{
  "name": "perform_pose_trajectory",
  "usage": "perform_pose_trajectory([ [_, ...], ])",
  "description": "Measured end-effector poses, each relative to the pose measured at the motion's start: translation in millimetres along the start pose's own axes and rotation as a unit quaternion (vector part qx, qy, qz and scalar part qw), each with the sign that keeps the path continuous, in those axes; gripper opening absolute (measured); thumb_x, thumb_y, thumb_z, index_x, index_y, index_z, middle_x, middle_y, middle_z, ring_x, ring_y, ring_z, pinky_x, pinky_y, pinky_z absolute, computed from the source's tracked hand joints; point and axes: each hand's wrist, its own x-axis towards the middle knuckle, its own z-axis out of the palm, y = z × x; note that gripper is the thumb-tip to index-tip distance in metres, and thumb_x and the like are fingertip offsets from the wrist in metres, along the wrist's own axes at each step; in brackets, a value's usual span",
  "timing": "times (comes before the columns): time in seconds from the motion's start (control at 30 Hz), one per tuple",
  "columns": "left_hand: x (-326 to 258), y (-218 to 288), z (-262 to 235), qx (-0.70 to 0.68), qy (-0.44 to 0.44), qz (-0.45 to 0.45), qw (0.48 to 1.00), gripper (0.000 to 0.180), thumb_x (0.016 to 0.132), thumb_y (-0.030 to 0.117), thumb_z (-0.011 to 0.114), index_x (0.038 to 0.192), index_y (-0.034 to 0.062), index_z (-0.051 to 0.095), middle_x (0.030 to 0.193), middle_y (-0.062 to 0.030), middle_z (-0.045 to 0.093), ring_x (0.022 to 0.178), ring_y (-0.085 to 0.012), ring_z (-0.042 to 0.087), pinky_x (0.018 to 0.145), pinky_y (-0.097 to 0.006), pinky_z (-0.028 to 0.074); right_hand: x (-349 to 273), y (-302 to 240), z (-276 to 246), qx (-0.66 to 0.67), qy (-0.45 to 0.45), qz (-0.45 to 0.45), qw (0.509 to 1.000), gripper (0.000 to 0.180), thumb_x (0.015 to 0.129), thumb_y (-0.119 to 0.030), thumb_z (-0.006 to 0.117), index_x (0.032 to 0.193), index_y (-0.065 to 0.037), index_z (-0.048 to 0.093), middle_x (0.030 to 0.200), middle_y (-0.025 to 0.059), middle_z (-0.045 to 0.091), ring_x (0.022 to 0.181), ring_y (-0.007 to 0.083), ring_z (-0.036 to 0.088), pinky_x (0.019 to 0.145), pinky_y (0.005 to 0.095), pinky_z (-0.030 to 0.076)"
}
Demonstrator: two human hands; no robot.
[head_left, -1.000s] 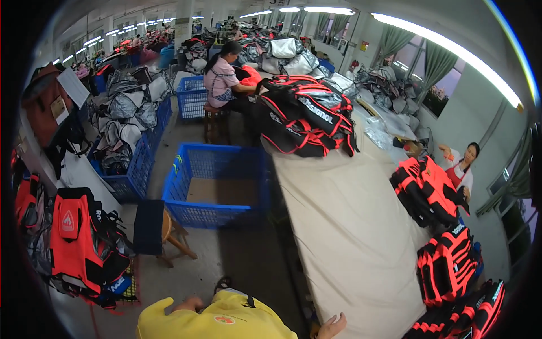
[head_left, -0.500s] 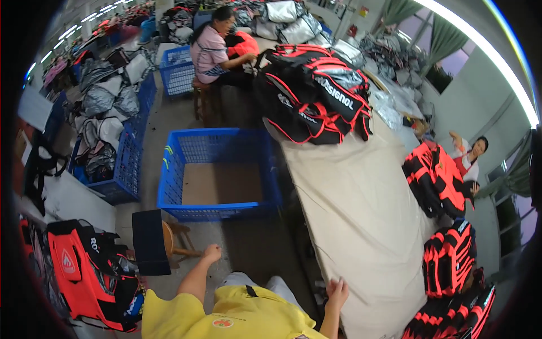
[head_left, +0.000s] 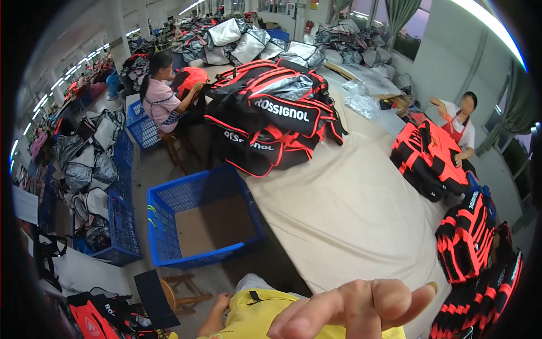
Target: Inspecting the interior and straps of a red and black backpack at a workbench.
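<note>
Fingers point(head_left: 361, 308) of my right hand point(head_left: 353, 311): spread loosely, holding nothing, raised close to the lens above the near end of the cloth-covered table point(head_left: 350, 209). Left hand point(head_left: 221, 302): low by my yellow shirt point(head_left: 254, 319), partly hidden, grip not readable, just beside the wooden stool point(head_left: 180, 291). Hazard, as I judge it: a blind step left could catch the stool or the empty blue crate point(head_left: 197, 226) standing against the table's edge. Open room: broad bare cloth mid-table. Right edge crowded with red-and-black bags point(head_left: 468, 240); a careless sweep could tip them off. Far end: large bag pile point(head_left: 271, 121), two seated people.
</note>
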Motion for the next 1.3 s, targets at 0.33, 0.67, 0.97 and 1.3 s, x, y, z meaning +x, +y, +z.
perform_pose_trajectory([
  [0.33,88.7,79.5,-59.0,-0.086,-0.092,-0.091,0.988,0.027,0.100,0.033,0.061,0.103,0.0096,0.075,0.084,-0.0086,0.073,0.070,-0.0209,0.070,0.061,-0.037,0.055,95.2,-10.7,-104.0,-0.038,-0.208,0.196,0.957,0.074,0.110,-0.063,0.020,0.168,-0.018,0.028,0.152,0.0195,0.056,0.145,0.0543,0.043,0.111,0.0722,0.038],
  [0.67,212.6,411.4,-356.7,-0.361,0.198,0.380,0.829,0.037,0.110,0.031,0.057,0.087,0.0031,0.069,0.063,-0.0040,0.064,0.057,-0.0133,0.062,0.056,-0.033,0.048,-97.0,16.5,-456.1,-0.331,0.449,0.288,0.779,0.094,0.102,-0.075,0.042,0.164,-0.004,0.030,0.168,0.0235,0.036,0.150,0.0420,0.041,0.116,0.0562,0.044],
  [0.97,302.1,639.8,-548.7,-0.437,-0.057,0.192,0.877,0.084,0.087,0.084,0.061,0.114,0.0047,0.069,0.089,-0.0093,0.070,0.076,-0.0227,0.072,0.068,-0.038,0.059,-481.0,-89.9,-287.5,-0.306,0.851,-0.093,0.416,0.086,0.105,-0.074,0.032,0.165,-0.011,0.033,0.171,0.0176,0.032,0.161,0.0337,0.022,0.131,0.0570,0.019],
  [1.3,193.8,803.9,-444.6,-0.248,-0.083,0.564,0.784,0.033,0.098,0.040,0.062,0.106,0.0102,0.075,0.081,-0.0080,0.073,0.075,-0.0199,0.070,0.061,-0.042,0.050,-521.0,0.5,-194.8,-0.330,0.753,-0.071,0.564,0.085,0.103,-0.071,0.042,0.165,-0.013,0.030,0.167,0.0171,0.033,0.154,0.0381,0.030,0.125,0.0545,0.021],
])
